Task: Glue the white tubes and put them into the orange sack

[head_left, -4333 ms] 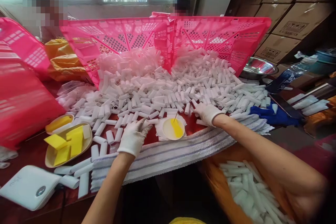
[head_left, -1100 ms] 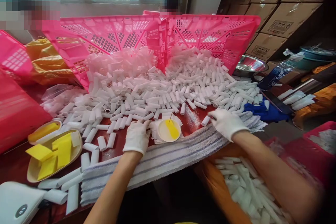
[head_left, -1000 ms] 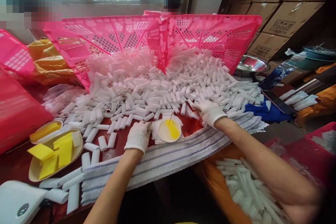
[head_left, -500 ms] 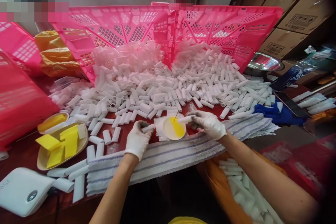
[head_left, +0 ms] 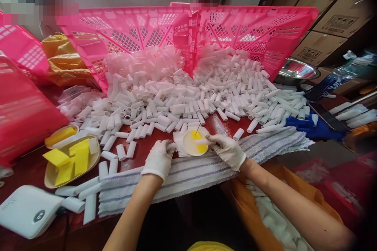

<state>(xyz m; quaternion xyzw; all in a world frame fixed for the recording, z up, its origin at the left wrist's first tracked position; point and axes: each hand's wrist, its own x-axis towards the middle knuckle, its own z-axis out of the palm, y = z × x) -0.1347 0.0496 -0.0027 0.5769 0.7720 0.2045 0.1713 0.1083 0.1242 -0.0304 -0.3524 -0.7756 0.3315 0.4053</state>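
Observation:
My right hand point(head_left: 229, 150), in a white glove, is closed on a short white tube point(head_left: 202, 141), its free end over a small round dish point(head_left: 188, 148). Inside the dish lies a yellow sponge piece point(head_left: 195, 135) with a thin dark pin standing up from it. Left of the dish, my gloved left hand point(head_left: 159, 159) pinches another white tube point(head_left: 171, 147). A folded white cloth point(head_left: 180, 138) lies under the dish. Along the table edge, below both hands, runs a striped towel point(head_left: 194, 180).
Heaped white tubes point(head_left: 182, 98) spill from tilted pink crates point(head_left: 141, 27). At left are a tray point(head_left: 48, 178) of yellow sponges and a white device point(head_left: 28, 211). A bottle point(head_left: 332, 78) and phone point(head_left: 330, 117) lie right. An orange bag point(head_left: 265, 219) of tubes hangs below.
My right hand has moved left and down, bringing its tube over the dish. My left hand has shifted slightly right. A loose tube now shows on the table right of the dish.

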